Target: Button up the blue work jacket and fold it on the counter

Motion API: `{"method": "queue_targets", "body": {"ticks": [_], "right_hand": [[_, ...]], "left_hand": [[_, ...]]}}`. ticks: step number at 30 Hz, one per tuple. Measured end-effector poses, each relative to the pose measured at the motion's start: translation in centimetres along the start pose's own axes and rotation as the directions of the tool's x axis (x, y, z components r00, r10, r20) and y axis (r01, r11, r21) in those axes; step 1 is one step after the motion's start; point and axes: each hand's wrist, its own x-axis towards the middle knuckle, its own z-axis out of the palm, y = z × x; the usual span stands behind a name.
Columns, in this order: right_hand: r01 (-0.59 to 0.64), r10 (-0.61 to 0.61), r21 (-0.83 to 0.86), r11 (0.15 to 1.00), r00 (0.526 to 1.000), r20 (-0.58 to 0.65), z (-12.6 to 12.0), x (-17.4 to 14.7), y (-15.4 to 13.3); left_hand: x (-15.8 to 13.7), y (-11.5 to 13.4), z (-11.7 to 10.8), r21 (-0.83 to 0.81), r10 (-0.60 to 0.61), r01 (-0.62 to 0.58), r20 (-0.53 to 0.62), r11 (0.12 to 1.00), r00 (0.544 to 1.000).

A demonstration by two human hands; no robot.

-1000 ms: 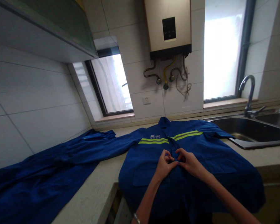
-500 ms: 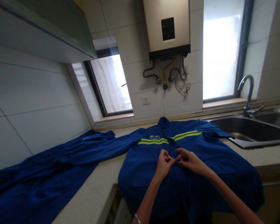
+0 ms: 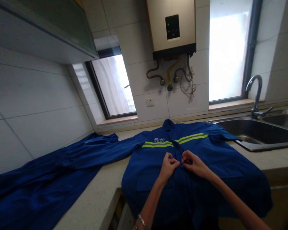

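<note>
A blue work jacket (image 3: 151, 163) with yellow-green and grey reflective stripes and a white chest print lies spread over the counter, collar toward the wall, its lower part hanging over the front edge. At the middle of its front opening, my left hand (image 3: 168, 167) pinches the placket edge between thumb and finger. Just to the right, my right hand (image 3: 194, 164) has its fingers curled together at the same placket. Whatever small fastening lies between the fingertips is too hidden to make out. A bracelet (image 3: 141, 220) circles my left wrist.
More blue clothing (image 3: 38, 185) covers the left counter (image 3: 86, 201). A sink (image 3: 252, 148) with a faucet (image 3: 255, 95) is at the right. A water heater (image 3: 171, 28) with pipes hangs on the tiled wall. A cabinet (image 3: 50, 35) juts out upper left.
My right hand's fingers have curled in more and shifted slightly right, opening a small gap from the left fingertips. My left hand stays nearly in place; the jacket lies as before.
</note>
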Motion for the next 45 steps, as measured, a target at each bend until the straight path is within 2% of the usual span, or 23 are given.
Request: {"method": "queue_targets", "body": {"ticks": [7,14,19,21,23,24,26,28,30,32,34,37,41,45], "right_hand": [[-0.054,0.051,0.095,0.994,0.998,0.035,0.0,0.1,0.6],[-0.146,0.134,0.238,0.96,0.989,0.066,-0.1,0.4,1.1],[-0.133,0.122,0.268,0.954,0.991,0.058,-0.2,0.4,0.7],[-0.093,0.099,0.157,0.983,0.995,-0.033,0.0,-0.2,-0.1],[-0.056,0.039,-0.08,0.995,0.979,-0.201,0.4,-1.5,-1.1],[-0.055,-0.01,-0.221,0.974,0.959,-0.283,0.8,-2.4,-1.6],[-0.076,-0.122,-0.48,0.874,0.922,-0.367,1.8,-4.5,-2.4],[-0.09,-0.204,-0.666,0.741,0.914,-0.351,3.0,-6.7,-2.7],[-0.097,-0.241,-0.778,0.621,0.92,-0.307,4.2,-8.6,-2.6],[-0.114,-0.248,-0.822,0.557,0.922,-0.296,5.3,-10.2,-2.0],[-0.111,-0.248,-0.836,0.537,0.927,-0.282,6.4,-11.4,-1.0],[-0.047,-0.223,-0.872,0.488,0.959,-0.177,7.8,-12.7,0.7],[-0.042,-0.019,-0.913,0.406,0.998,-0.055,8.6,-13.4,2.7],[-0.109,0.161,-0.913,0.393,0.986,-0.049,8.2,-13.7,3.6]], "left_hand": [[0.2,-0.8,0.4,0.08,0.077,-0.081,0.052,0.993,0.996],[-0.3,0.1,0.2,0.072,0.052,-0.06,0.117,0.996,0.992],[-0.7,0.6,0.0,0.03,0.046,-0.05,0.142,0.998,0.989],[-0.7,0.6,-0.1,0.011,0.018,-0.02,0.11,1.0,0.994],[-0.5,0.6,-0.1,-0.016,-0.002,0.002,0.053,1.0,0.999],[-0.4,0.5,-0.1,-0.032,-0.007,0.007,0.025,0.999,1.0],[-0.3,0.4,-0.1,-0.063,-0.012,0.011,-0.008,0.998,1.0],[-0.2,0.4,0.0,-0.087,-0.014,0.013,-0.014,0.996,1.0],[-0.3,0.3,0.0,-0.098,-0.013,0.012,-0.009,0.995,1.0],[-0.3,0.2,0.0,-0.101,-0.004,0.002,-0.012,0.995,1.0],[-0.3,0.2,0.0,-0.095,0.005,-0.007,-0.028,0.995,1.0],[-0.4,0.5,0.1,-0.033,0.018,-0.021,-0.068,0.999,0.998],[-2.6,1.7,0.9,0.099,0.097,-0.081,-0.177,0.992,0.979],[-7.7,1.7,2.6,0.264,0.18,-0.1,-0.299,0.959,0.937]]}}
